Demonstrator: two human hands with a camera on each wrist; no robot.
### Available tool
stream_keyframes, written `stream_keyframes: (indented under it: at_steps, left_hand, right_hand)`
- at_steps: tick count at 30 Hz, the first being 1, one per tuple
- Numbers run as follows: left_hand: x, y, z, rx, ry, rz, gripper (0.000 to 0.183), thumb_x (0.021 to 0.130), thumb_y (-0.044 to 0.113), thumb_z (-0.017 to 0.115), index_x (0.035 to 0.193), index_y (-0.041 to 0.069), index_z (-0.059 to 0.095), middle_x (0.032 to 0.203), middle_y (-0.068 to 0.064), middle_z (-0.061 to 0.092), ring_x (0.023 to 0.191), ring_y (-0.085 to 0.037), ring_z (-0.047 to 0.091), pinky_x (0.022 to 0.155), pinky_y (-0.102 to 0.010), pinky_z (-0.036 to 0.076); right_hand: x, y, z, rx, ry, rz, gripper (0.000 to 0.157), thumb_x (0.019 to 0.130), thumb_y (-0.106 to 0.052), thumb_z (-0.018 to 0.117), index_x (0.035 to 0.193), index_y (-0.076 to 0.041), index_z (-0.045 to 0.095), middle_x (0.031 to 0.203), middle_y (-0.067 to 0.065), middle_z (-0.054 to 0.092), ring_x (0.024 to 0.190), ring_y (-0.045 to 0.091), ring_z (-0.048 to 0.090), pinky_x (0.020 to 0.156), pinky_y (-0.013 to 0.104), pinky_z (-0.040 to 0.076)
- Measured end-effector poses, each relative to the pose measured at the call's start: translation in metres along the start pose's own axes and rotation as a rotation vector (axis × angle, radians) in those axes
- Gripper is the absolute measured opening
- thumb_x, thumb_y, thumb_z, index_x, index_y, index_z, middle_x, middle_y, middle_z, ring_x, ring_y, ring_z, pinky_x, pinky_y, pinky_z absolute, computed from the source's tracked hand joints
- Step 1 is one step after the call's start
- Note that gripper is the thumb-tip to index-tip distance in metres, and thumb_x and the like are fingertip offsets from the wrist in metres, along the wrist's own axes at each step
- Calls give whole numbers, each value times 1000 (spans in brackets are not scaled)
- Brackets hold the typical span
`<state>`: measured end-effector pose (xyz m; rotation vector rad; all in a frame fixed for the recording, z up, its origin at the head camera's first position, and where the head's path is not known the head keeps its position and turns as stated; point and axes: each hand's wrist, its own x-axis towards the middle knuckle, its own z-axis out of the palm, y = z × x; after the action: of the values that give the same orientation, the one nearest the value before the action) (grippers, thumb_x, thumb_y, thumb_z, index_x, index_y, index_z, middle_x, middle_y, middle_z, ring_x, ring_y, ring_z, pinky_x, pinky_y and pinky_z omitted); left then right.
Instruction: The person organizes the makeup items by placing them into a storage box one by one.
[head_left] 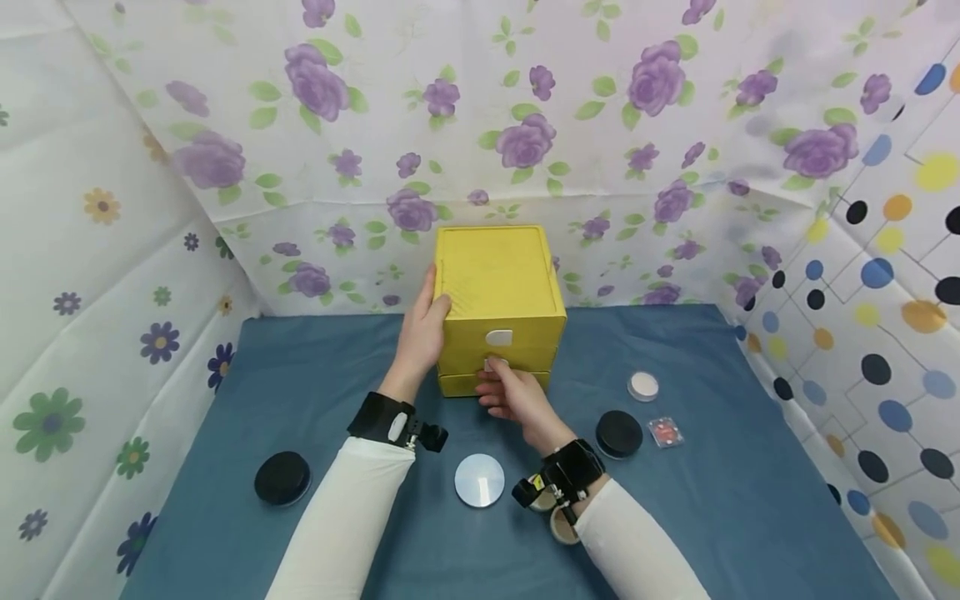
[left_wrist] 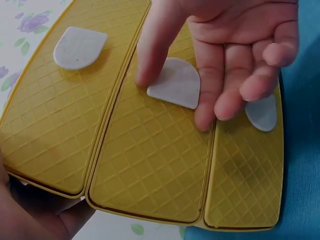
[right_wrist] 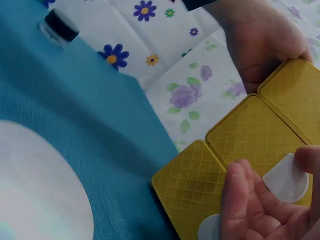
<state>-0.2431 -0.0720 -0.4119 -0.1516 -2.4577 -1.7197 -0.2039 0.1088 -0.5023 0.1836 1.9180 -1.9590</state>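
I'm seeing plain white long sleeves, chunky black wrist straps, stubby black cams on both, pale oval patch on the left strap

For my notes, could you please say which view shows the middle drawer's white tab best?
Left wrist: the white tab shows large and nearly whole. Right wrist has it partly covered; head, small, mostly behind the right hand.

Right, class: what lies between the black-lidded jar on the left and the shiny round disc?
In the head view, the white-sleeved left forearm passes over the blue cloth between jar and disc.
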Motion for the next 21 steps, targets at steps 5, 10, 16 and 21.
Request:
stream_keyframes:
  at_steps: [5, 10, 16, 21]
  left_hand:
    - [0, -1, -3, -9, -29, 11, 54, 108, 41, 34, 156, 42, 10, 162, 9, 15, 143, -12, 18, 118, -47, 24]
    - [0, 6, -18, -178, -143, -30, 60, 108, 31, 43, 159, 29, 12, 163, 7, 12, 144, -11, 14, 119, -44, 22]
    - [5, 2, -26, -298, -182, -77, 64, 105, 27, 53, 158, 25, 18, 163, 8, 14, 144, -9, 15, 118, -41, 24]
    - [9, -6, -19, -285, -144, -57, 64, 103, 32, 55, 157, 31, 21, 161, 13, 19, 141, -3, 19, 117, -37, 27]
  right_hand:
    - [-4, 1, 4, -49, 56, -42, 64, 92, -66, 54, 114, -9, 72, 96, 8, 71, 81, 19, 68, 63, 25, 57]
    - [-20, 3, 6, -84, 44, -46, 68, 93, -67, 53, 114, -6, 72, 94, 7, 70, 81, 20, 68, 63, 26, 58]
    - [-37, 8, 5, -139, 0, -29, 72, 93, -68, 50, 116, -3, 70, 94, 8, 70, 79, 21, 68, 65, 28, 59]
    - [-48, 10, 1, -180, -12, -27, 73, 93, -70, 50, 114, -3, 70, 95, 9, 70, 80, 22, 68, 68, 31, 60]
